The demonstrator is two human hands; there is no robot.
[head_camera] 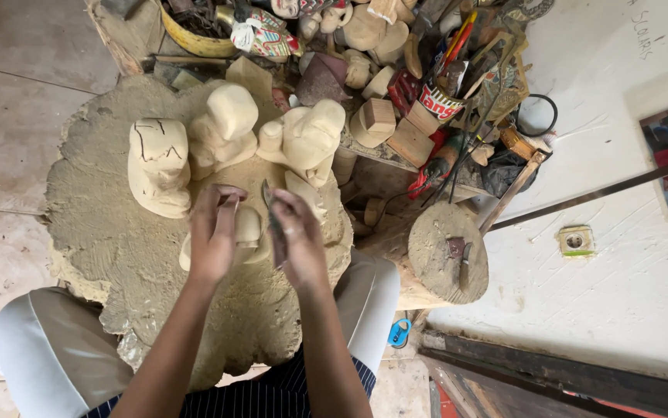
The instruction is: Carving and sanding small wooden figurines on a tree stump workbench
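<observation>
So the pale wood carving (247,229) sits on top of a big sawdust-covered stump (109,232), right between the two hands, just in front of three bigger unfinished figures (225,128) of the same creamy wood. It's small, rounded and smooth-looking, still blocky with no fine detail I can make out. The left hand (211,236) is curled around its left side, fingers wrapped over it. The right hand (299,236) is closed on a thin dark carving blade (270,210), tip pointing up just beside the piece. A smaller stump (448,251) stands off to the right.
</observation>
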